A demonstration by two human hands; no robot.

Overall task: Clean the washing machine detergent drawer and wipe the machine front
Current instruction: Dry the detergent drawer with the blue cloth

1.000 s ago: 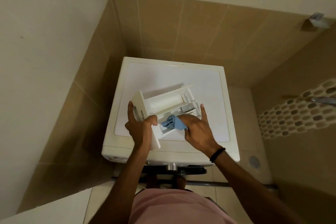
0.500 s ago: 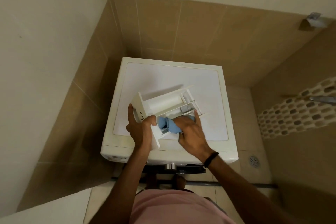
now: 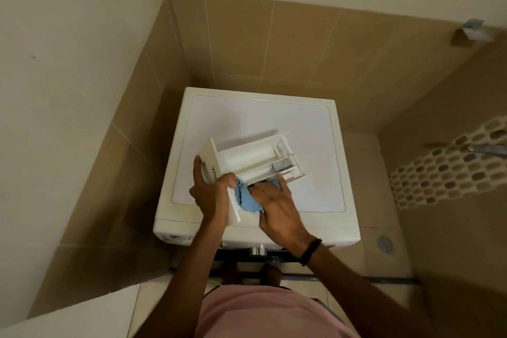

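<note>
Here the drawer (image 3: 255,158) is out of the machine (image 3: 315,118) and is held over the front half of the machine top, its faceplate end toward the front left corner and its open compartments facing up. The faceplate is gripped by the left hand (image 3: 210,192), thumb at one edge and the fingers (image 3: 198,173) wrapped over the other, so that the drawer is steadied. A blue cloth (image 3: 246,199) is bunched in the nearest compartment, just beside the faceplate, and is pressed down by the right hand (image 3: 275,207); its fingers are clenched on the cloth, with one extended along the compartment wall. Whether the far end of the drawer rests on the top or is lifted slightly cannot be told.

The step in hand is judged to be the wiping of the drawer's compartments, with the front of the machine not yet attended to. The larger compartment and the small rear inserts appear dry and pale; whether residue is left in them cannot be told.

For the next move, the cloth would need to be drawn along the length of the near channel and into its corners, then shifted to the neighbouring compartments, while the left-hand grip is kept firm enough that the drawer is not twisted or slid toward the front edge.
</note>
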